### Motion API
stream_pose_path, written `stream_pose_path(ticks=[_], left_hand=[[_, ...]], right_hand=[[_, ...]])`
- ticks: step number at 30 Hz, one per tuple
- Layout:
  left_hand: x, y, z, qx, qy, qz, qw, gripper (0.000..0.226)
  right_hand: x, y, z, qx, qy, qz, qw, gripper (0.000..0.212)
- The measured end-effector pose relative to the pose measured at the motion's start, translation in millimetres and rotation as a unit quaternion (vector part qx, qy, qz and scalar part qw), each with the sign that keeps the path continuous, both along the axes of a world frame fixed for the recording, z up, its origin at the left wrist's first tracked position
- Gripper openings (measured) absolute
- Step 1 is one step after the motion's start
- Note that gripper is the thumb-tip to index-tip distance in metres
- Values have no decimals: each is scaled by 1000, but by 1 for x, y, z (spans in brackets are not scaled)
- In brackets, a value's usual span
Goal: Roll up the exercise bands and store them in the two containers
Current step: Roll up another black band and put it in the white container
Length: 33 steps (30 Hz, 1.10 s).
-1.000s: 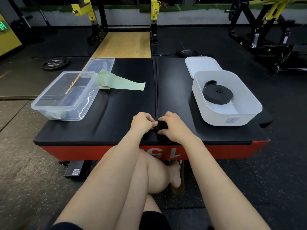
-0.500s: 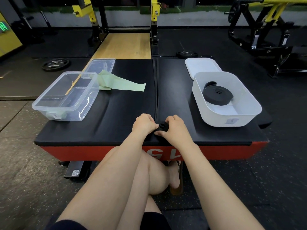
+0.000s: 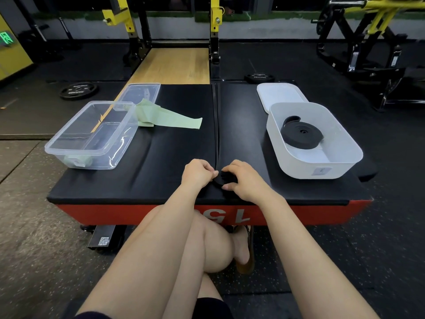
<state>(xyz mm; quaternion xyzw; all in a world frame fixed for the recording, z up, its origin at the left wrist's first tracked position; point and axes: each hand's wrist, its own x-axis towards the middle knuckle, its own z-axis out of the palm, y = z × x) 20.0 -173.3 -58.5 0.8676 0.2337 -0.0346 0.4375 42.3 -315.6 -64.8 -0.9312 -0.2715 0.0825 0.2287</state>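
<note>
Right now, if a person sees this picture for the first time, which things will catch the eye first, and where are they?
Both hands meet at the near middle of the black pad: the left hand and right hand pinch a small black roll. At far left, a green band lies flat beside a clear tub. At right, a white tub holds a coiled black band.

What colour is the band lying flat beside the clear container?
Pale green band, lying unrolled by the clear container; seen in the head view.
</note>
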Motion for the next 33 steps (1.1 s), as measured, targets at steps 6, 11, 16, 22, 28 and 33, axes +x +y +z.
stream_pose_path(ticks=[6,11,16,22,28,33], left_hand=[[6,-4,4,44,41,3,998,12],[5,-7,6,64,49,-3,997,4],[6,-6,4,69,38,-10,997,21],[6,-5,0,55,19,-5,998,15],[2,-5,0,36,-8,3,999,18],[-2,-2,2,32,-6,-7,999,6]], right_hand=[[3,-1,4,-21,18,13,1000,55],[-6,3,-1,-27,12,-44,999,60],[-23,10,-11,24,-38,-161,986,59],[-29,24,-15,3,-110,-176,978,52],[-26,22,-14,9,-96,-145,985,43],[-21,16,-11,19,-63,-115,991,41]])
